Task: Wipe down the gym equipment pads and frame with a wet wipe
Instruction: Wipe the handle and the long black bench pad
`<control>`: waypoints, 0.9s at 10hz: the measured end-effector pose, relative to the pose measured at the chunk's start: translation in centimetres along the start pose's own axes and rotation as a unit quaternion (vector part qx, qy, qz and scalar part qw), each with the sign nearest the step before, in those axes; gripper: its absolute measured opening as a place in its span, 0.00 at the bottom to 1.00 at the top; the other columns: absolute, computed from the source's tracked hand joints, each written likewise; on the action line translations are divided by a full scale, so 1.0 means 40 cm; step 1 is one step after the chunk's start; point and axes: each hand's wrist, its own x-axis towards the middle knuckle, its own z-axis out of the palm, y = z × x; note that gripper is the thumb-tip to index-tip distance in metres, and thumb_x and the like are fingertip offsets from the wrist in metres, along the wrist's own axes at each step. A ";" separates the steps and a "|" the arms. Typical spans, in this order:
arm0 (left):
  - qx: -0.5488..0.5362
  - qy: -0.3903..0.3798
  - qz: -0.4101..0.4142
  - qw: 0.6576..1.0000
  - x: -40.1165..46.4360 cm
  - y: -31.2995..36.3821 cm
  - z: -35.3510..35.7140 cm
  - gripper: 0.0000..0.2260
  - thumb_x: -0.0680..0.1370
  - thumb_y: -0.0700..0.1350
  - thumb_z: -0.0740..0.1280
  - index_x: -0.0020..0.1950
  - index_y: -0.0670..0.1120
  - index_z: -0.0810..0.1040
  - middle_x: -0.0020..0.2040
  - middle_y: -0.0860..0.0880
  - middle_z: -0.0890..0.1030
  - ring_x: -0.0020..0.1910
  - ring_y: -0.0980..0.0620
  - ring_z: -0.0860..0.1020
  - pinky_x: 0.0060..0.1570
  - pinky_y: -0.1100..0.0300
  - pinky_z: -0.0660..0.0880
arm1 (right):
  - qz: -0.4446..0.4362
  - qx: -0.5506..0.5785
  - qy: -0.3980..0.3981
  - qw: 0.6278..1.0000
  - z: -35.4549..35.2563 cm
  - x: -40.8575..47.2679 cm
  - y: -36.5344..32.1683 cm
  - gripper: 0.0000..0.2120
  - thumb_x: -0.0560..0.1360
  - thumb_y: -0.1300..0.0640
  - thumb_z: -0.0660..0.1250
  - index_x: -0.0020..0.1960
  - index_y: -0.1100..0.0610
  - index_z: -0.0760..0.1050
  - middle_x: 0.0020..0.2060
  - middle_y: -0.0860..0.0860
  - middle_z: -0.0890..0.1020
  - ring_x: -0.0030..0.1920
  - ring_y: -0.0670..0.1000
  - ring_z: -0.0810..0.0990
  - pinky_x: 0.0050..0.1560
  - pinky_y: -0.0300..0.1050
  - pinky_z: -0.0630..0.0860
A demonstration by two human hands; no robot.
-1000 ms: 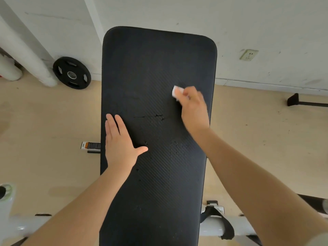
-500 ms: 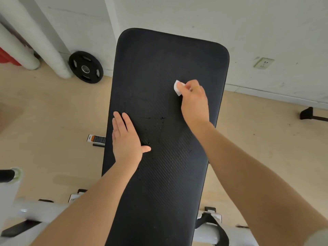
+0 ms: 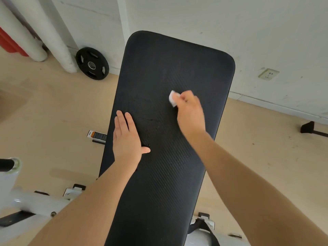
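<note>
**Right hand presses wipe on bench pad, left hand flat**

Long black ribbed vinyl bench pad [image 3: 170, 157] runs from near centre to far, rounded far end close to the white wall [image 3: 248, 32]. Small folded white wet wipe [image 3: 172, 98] sits on the pad's far-right part, touching the surface. Right hand [image 3: 190, 112] holds it: fingers curled, pinching the wipe at the fingertips, which are motion-blurred. Left hand [image 3: 126, 139] lies palm down on the pad's left edge, fingers straight and pressed together, thumb spread out to the right. Scuffs and a small tear mark show on the pad between the two hands.

White metal frame tube [image 3: 35, 201] crosses near left under the pad; black strap [image 3: 204, 228] near right. Black round rubber weight plate [image 3: 92, 63] leans on the wall far left, beside white pipes [image 3: 53, 32]. Wall socket [image 3: 268, 74] far right. Small orange-and-black label [image 3: 96, 135] on beige floor [image 3: 53, 112], just left of the pad.
</note>
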 end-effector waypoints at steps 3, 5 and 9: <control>-0.025 0.017 0.064 0.998 -0.006 -0.046 0.001 0.52 0.71 0.55 0.70 0.73 0.39 0.33 0.75 0.38 0.35 0.75 0.42 0.39 0.72 0.54 0.43 | -0.071 -0.009 -0.015 0.997 0.184 -0.149 -0.121 0.23 0.65 0.68 0.73 0.59 0.62 0.76 0.46 0.57 0.78 0.41 0.56 0.76 0.40 0.47 0.78; -0.013 0.003 0.153 0.988 0.006 -0.118 -0.008 0.47 0.71 0.58 0.68 0.75 0.39 0.43 0.76 0.39 0.42 0.76 0.42 0.46 0.70 0.57 0.43 | -0.064 -0.025 0.051 0.996 0.112 -0.011 -0.116 0.16 0.78 0.49 0.56 0.46 0.62 0.74 0.41 0.51 0.70 0.40 0.48 0.69 0.39 0.39 0.65; -0.262 0.036 0.051 0.963 0.060 -0.271 -0.089 0.24 0.78 0.36 0.60 0.73 0.41 0.60 0.72 0.44 0.65 0.68 0.44 0.68 0.69 0.53 0.62 | -0.105 -0.028 -0.048 0.993 0.217 -0.074 -0.224 0.14 0.78 0.60 0.61 0.63 0.58 0.72 0.53 0.54 0.74 0.52 0.51 0.72 0.53 0.46 0.74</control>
